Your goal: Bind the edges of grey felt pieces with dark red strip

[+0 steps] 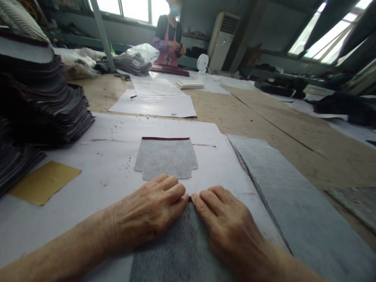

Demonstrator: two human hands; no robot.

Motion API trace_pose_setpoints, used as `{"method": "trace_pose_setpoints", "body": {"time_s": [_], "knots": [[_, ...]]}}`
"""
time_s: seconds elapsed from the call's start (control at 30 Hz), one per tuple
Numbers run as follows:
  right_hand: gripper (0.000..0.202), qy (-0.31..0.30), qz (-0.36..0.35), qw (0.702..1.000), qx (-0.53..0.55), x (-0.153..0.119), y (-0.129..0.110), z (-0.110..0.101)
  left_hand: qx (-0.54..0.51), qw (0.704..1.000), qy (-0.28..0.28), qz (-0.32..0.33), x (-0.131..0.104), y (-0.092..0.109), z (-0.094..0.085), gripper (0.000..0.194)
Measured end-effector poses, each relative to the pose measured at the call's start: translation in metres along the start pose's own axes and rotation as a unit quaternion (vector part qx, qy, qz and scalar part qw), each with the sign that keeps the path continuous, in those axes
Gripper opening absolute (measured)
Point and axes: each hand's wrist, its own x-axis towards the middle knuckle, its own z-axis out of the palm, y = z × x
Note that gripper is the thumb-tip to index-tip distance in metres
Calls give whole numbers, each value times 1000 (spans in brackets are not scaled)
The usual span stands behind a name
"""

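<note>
A grey fabric piece [176, 254] lies on the white sheet in front of me, with a narrow dark strip along its far edge. My left hand [158, 207] is closed on that edge, fingers curled and thumb tip at the strip. Close beside it, my right hand [226, 219] pinches the same edge, and only a short bit of dark strip shows between the two. Both hands hide most of the edge. Just beyond them rests a notched grey fabric piece [166, 158] with a dark red strip along its far side.
Tall stacks of dark fabric pieces [70, 105] stand at the left, near a tan sheet [44, 182]. A pile of grey fabric [293, 188] lies at the right. Across the table are white sheets [158, 103], a small fan [202, 63] and a person in a pink apron [169, 43].
</note>
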Motion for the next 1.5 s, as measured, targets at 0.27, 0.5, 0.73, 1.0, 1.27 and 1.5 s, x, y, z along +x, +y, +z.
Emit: {"method": "trace_pose_setpoints", "body": {"time_s": [0.27, 0.5, 0.73, 1.0, 1.27, 1.5], "knots": [[31, -20, -34, 998, -44, -8, 1, 1, -163, 983, 47, -75, -11, -9, -2, 26], [37, 1, -39, 998, -56, -5, 0, 4, -162, 978, 83, -98, -33, -15, -6, 23], [39, -25, -58, 995, -72, -1, 2, 1, -24, 997, 68, -22, -35, -10, -7, 26], [35, -42, -85, 975, -199, 21, -21, -3, -12, 998, 59, -29, -34, -9, -5, 22], [29, 16, -82, 996, 8, 23, -18, 19, -37, 998, 37, -40, -39, -11, -9, 19], [29, 6, -76, 997, 28, 20, -13, 18, -79, 992, 75, -67, -55, -21, -12, 26]]}}
